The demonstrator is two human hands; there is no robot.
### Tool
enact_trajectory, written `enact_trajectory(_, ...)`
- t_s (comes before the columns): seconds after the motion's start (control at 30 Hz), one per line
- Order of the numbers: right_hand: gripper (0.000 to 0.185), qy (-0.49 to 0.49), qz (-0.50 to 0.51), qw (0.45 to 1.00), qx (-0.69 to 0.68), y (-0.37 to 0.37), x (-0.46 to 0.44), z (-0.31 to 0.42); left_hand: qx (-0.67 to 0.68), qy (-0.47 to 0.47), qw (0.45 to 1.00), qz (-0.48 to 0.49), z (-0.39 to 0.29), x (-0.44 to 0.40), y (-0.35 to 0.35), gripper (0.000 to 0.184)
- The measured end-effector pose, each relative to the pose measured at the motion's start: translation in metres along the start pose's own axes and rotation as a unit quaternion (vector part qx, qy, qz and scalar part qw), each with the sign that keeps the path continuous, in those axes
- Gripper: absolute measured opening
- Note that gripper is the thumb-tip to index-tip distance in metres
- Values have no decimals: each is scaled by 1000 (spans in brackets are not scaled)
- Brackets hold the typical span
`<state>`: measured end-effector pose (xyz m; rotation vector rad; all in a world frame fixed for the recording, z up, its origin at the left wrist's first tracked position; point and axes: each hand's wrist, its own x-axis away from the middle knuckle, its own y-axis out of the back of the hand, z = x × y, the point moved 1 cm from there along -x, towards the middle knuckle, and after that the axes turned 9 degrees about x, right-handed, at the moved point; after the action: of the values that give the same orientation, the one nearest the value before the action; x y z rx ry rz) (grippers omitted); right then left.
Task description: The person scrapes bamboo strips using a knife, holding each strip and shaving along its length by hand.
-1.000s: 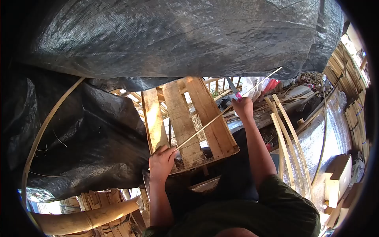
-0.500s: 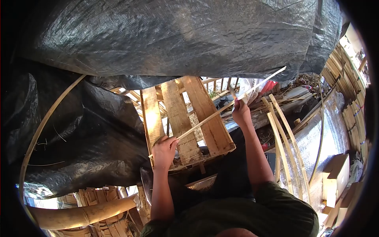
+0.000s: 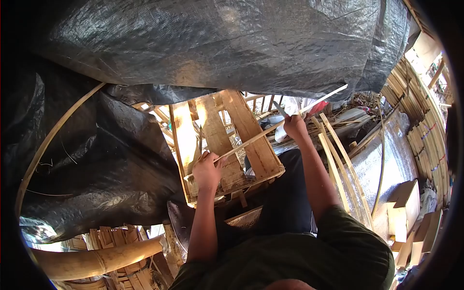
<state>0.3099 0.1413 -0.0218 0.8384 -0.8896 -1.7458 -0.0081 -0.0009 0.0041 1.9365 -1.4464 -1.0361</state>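
A long, thin bamboo strip (image 3: 258, 137) slants from lower left to upper right across a slatted wooden stand (image 3: 249, 145). My left hand (image 3: 207, 172) is closed around the strip near its lower end, at the stand's near edge. Farther up, my right hand (image 3: 296, 127) grips a knife (image 3: 279, 109), whose grey blade points up and to the left. The strip passes right by the right hand's fingers, and I cannot tell whether they also hold it. The knife's handle is mostly hidden in the fist.
Black plastic sheeting (image 3: 217, 48) hangs across the front, with more dark sheeting (image 3: 96, 164) at left. Several bamboo strips (image 3: 338, 166) lean at right, beside a silvery sheet (image 3: 386, 154). A thick bamboo pole (image 3: 101, 261) lies at lower left, and a cardboard box (image 3: 403, 212) sits at right.
My left hand has moved slightly up and right along the strip. The knife blade now shows more clearly beside my right hand. One knee has come into view beside the stand.
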Motion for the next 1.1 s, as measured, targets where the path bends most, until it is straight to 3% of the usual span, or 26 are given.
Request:
enact_trajectory(0.1, 44, -12, 8, 999, 42, -8, -20, -25, -12, -26, 1000, -1, 2, -1, -1, 29)
enact_trajectory(0.3, 44, 94, -16, 991, 98, -22, -32, -39, -9, -43, 999, -19, 1, -1, 0, 31)
enact_trajectory(0.47, 45, 101, -22, 984, 146, -33, -31, -50, -12, -41, 999, -2, 2, -2, 2, 30)
enact_trajectory(0.6, 43, 99, -26, 993, 60, -10, -14, -46, -29, -72, 997, -15, 2, -3, 3, 30)
enact_trajectory(0.67, 39, 68, 85, 991, 78, 0, -20, -48, -31, -88, 995, -30, 2, -3, -1, 31)
enact_trajectory(0.7, 39, 70, 84, 991, 79, -12, -26, -56, -36, -83, 996, -23, 1, -4, -1, 31)
enact_trajectory(0.77, 39, 306, 67, 886, 343, -52, -38, -76, -43, -77, 996, -14, 1, -4, -2, 31)
enact_trajectory(0.8, 41, 102, 68, 992, -20, -34, 8, -18, -39, -67, 997, -9, 3, -5, -2, 32)
enact_trajectory(0.83, 43, 130, 34, 991, 25, -33, 7, -17, -33, -56, 998, -3, 5, -5, -3, 32)
enact_trajectory(0.9, 42, 105, 83, 987, 87, -33, -6, -21, -36, -52, 998, -2, 6, -2, -5, 33)
enact_trajectory(1.03, 40, 36, -33, 997, 66, -23, -7, -27, -54, -51, 997, -7, 3, -3, -4, 34)
enact_trajectory(1.1, 39, 174, -14, 965, 197, -39, 5, -25, -60, -51, 997, -15, 1, -3, -1, 34)
